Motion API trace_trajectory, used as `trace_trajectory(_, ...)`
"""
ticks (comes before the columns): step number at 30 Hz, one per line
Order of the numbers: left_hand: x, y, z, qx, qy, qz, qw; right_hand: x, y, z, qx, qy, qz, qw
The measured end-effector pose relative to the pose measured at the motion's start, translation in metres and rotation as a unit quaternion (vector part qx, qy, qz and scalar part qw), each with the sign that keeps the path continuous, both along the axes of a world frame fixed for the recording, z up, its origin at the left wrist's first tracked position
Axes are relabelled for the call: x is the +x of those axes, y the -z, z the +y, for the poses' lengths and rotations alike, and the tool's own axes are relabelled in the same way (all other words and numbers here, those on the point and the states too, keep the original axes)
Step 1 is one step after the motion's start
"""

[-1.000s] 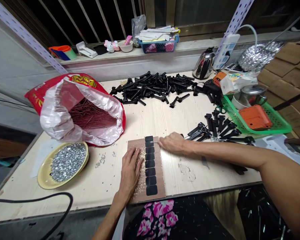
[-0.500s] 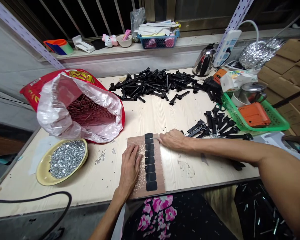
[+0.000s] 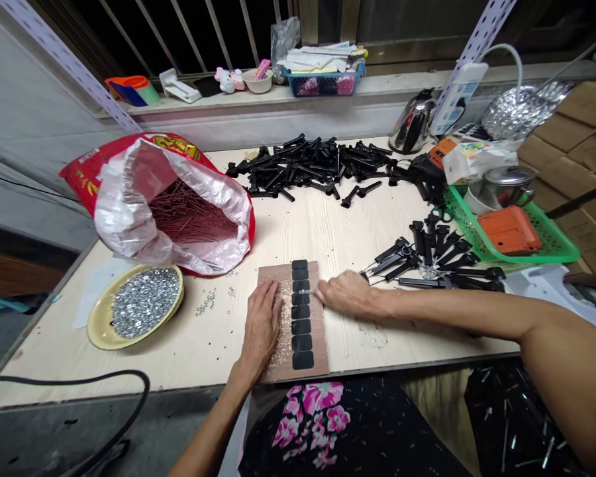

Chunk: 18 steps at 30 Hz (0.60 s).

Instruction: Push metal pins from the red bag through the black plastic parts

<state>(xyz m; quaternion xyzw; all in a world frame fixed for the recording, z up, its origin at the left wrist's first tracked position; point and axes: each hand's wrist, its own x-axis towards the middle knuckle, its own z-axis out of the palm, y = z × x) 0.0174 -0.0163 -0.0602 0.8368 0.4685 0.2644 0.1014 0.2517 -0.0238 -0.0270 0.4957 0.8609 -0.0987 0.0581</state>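
Right hand (image 3: 345, 296) now lower beside black-padded brown board (image 3: 294, 320).

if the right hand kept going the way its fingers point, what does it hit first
The right hand points left across the brown board, holding a thin pin at the column of black pads. Going straight on, it would likely meet those pads first, then the left hand lying flat beside them.

Left hand (image 3: 261, 326) flat, palm down; right hand (image 3: 346, 295) fingertips pinched

Bright overhead light, sharp, edges bowed
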Motion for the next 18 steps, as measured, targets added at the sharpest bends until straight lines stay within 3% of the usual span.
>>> trace_trajectory(3, 0.000, 0.001, 0.000, -0.001, -0.003, 0.006, 1.000, -0.002, -0.004, -0.005, 0.015, -0.037, 0.000, 0.999)
trace_trajectory(7, -0.001, 0.002, 0.002, 0.006, -0.004, 0.011, 1.000, -0.004, -0.005, -0.007, -0.013, 0.025, -0.006, 1.000)
trace_trajectory(12, -0.004, 0.006, 0.007, 0.022, 0.007, 0.011, 1.000, -0.007, -0.008, -0.028, 0.001, 0.017, 0.022, 1.000)
trace_trajectory(15, -0.005, 0.009, 0.014, 0.032, 0.017, 0.015, 0.999, 0.013, -0.022, -0.034, 0.038, 0.095, 0.033, 0.994)
trace_trajectory(18, -0.005, 0.009, 0.017, 0.038, 0.029, 0.010, 0.999, 0.060, -0.041, -0.034, 0.085, 0.190, 0.026, 0.978)
